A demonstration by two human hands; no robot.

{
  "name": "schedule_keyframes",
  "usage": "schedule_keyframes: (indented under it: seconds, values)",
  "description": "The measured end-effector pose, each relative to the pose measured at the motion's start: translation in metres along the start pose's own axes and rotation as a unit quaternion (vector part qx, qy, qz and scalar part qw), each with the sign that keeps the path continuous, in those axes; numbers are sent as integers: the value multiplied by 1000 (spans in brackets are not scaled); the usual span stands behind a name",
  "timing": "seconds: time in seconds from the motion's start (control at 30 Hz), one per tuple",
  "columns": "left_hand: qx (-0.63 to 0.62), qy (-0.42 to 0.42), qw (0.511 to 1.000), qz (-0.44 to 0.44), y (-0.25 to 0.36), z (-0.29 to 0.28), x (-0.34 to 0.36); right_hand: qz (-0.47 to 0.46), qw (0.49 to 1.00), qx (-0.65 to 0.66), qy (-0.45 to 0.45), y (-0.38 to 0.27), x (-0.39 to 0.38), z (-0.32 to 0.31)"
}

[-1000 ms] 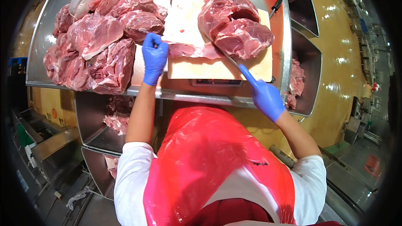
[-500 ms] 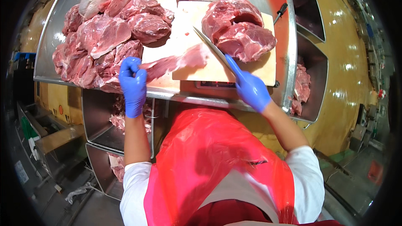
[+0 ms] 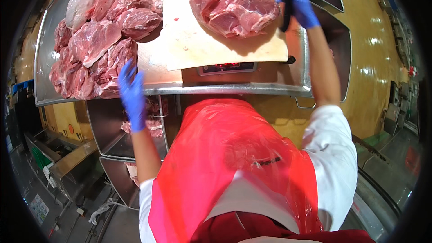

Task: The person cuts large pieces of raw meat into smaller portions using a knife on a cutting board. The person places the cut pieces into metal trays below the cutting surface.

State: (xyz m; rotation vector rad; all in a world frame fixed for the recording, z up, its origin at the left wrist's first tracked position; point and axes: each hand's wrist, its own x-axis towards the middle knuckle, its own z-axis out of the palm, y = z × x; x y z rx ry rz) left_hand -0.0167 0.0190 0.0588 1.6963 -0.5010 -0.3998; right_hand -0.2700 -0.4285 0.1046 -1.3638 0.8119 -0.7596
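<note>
My right hand [image 3: 300, 6], in a blue glove, is at the right edge of the cutting board, closed round a dark-handled knife [image 3: 287, 15]. Part of that knife is hidden by the fingers. A large raw cut of meat [image 3: 245, 15] with a deep fold rests on the pale cutting board [image 3: 189, 47], just left of this hand. My left hand [image 3: 132, 96], also gloved, is over the table's front edge with its fingers apart and nothing in it. Close beside it lies a heap of raw meat pieces [image 3: 96, 47].
A scale with a red lit display [image 3: 227, 67] sits under the board's near edge. Below the table, a metal bin [image 3: 105, 123] holds meat scraps [image 3: 153, 128]; another bin [image 3: 121, 184] stands nearer me. More metal bins [image 3: 339, 45] stand to the right of the steel table [image 3: 216, 89].
My left hand has let go of the meat strip and opened, dropping nearer me. My right hand has moved the knife from the board's front to its far right. The view has shifted.
</note>
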Motion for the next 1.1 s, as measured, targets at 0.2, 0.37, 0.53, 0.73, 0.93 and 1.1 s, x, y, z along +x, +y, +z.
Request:
schedule_keyframes:
  seconds: [0.2, 0.37, 0.53, 0.73, 0.93, 1.1]
  values:
    - [-269, -138, 953, -39, 35, 188, 89, -3, 980, 179, 84, 74, -73, 86]
    - [-72, -439, 895, 19, 48, 186, 218, -9, 996, 91, 2, 57, -162, 148]
    - [90, -286, 933, 199, 74, 188, 200, -59, 987, -101, 109, 31, -136, 59]
    - [49, -53, 970, 234, 31, 183, 64, -26, 989, 136, 46, 53, -32, 38]
    - [98, 88, 950, 283, 25, 204, 49, -65, 995, 59, 50, 55, 3, 76]
    - [-91, -53, 993, -58, -29, 137, 70, -114, 982, -146, 33, 63, 26, 57]
